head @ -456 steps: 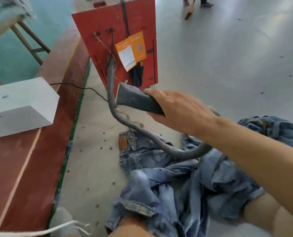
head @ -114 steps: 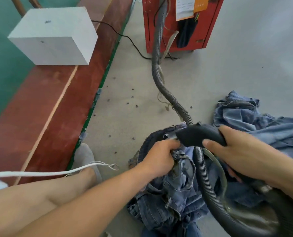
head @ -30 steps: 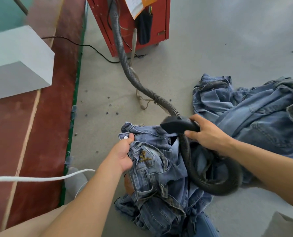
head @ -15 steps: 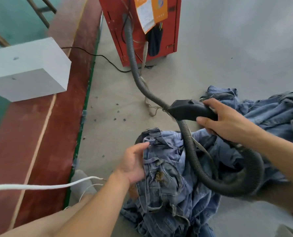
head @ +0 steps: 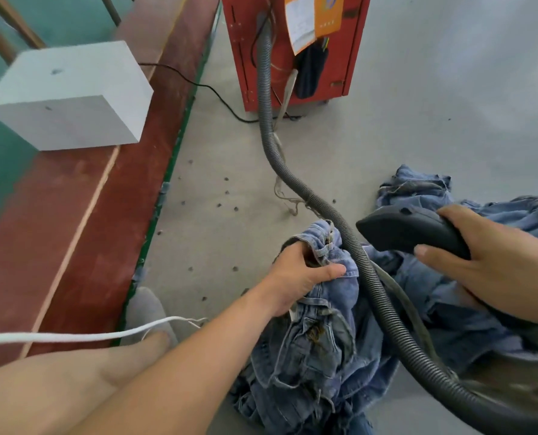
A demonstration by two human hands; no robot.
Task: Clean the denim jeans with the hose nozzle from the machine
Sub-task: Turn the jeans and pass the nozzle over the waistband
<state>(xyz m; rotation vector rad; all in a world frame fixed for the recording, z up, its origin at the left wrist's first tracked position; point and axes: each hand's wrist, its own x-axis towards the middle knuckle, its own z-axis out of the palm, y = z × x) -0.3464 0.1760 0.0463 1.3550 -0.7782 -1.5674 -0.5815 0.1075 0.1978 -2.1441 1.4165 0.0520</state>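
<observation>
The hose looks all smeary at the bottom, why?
Head view: the hose is sharp mid-frame but streaks with motion blur in the bottom right corner; the wide lens bends straight lines near the edges; light is soft, with faint shadows beneath the jeans.

We can read no text. Well beyond the right grip (head: 493,265), an orange and white label (head: 313,20) hangs on the red machine (head: 296,48); its print is too small and blurred for us to make out.
</observation>
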